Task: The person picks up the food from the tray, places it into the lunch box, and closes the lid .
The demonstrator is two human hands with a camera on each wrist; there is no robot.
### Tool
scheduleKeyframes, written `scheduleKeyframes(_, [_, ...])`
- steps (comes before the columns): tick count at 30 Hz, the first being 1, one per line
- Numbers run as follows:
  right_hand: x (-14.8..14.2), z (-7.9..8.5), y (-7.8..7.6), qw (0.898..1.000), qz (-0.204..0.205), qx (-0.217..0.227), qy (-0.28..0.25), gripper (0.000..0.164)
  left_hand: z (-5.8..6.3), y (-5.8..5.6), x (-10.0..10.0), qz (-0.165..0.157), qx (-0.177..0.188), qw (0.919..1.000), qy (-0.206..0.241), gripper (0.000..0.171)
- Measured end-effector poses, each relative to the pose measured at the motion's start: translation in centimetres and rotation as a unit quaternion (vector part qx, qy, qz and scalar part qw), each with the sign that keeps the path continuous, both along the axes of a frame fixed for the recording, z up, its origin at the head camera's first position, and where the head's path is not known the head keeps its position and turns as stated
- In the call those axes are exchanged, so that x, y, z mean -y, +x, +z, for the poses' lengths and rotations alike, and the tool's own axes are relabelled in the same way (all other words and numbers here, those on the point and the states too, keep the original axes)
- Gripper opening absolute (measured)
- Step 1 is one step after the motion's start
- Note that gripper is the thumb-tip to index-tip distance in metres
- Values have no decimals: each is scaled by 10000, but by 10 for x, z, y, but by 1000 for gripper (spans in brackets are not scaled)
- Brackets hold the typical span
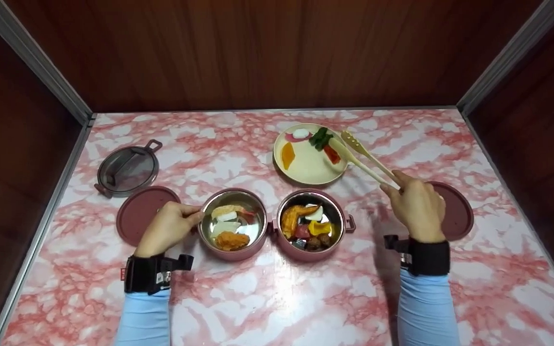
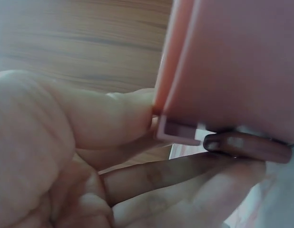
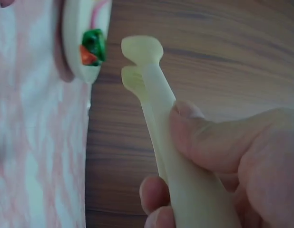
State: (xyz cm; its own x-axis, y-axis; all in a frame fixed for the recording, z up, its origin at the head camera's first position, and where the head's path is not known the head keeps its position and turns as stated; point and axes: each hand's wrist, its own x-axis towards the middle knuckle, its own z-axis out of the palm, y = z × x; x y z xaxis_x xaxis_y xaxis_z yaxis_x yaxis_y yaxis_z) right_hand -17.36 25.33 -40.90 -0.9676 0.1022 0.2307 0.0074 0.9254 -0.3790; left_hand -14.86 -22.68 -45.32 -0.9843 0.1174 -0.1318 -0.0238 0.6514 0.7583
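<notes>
My left hand (image 1: 173, 223) grips the left pink pot (image 1: 232, 257) at its left side, thumb at the rim. In the left wrist view the fingers (image 2: 185, 180) lie by its handle (image 2: 180, 133). Inside are a fried piece (image 1: 231, 240) and several pale pieces. My right hand (image 1: 417, 209) holds cream tongs (image 1: 373, 163), their two arms apart. One tip overlaps the right edge of the cream plate (image 1: 308, 174); the other is just beyond it. On the plate lie green leaves (image 1: 321, 138), a red piece (image 1: 331, 154), an orange piece (image 1: 287, 155) and a white-and-pink piece (image 1: 300, 134).
The right pink pot (image 1: 308, 254), beside the left one, holds a chicken wing (image 1: 296, 218), a yellow piece (image 1: 319, 228) and other food. A glass lid (image 1: 128, 168) and dark red disc (image 1: 142, 211) lie at left. Another disc (image 1: 457, 211) lies partly behind my right hand.
</notes>
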Motion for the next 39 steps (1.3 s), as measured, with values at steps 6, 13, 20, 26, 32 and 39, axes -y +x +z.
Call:
scheduleKeyframes(6, [17, -15, -10, 9998, -111, -14, 153, 46, -1, 1, -1, 80, 48, 10000, 1, 22])
scheduleKeyframes(13, [23, -24, -11, 9994, -251, -36, 240, 43, 1, 1, -4, 74, 53, 10000, 24, 25])
scheduleKeyframes(20, [22, -16, -7, 9993, -89, 177, 317, 40, 0, 0, -2, 6, -215, 9997, -137, 22])
scheduleKeyframes(26, [20, -14, -3, 9984, -43, 472, 299, 46, -3, 1, -4, 43, -141, 9998, -148, 23])
scheduleKeyframes(32, [20, -15, -2, 9985, -108, 405, 362, 45, -1, 0, -7, -29, -85, 10000, -37, 22])
scheduleKeyframes(39, [22, -15, -6, 9989, -98, 263, 387, 33, 0, 2, -2, -31, -13, 10000, -51, 25])
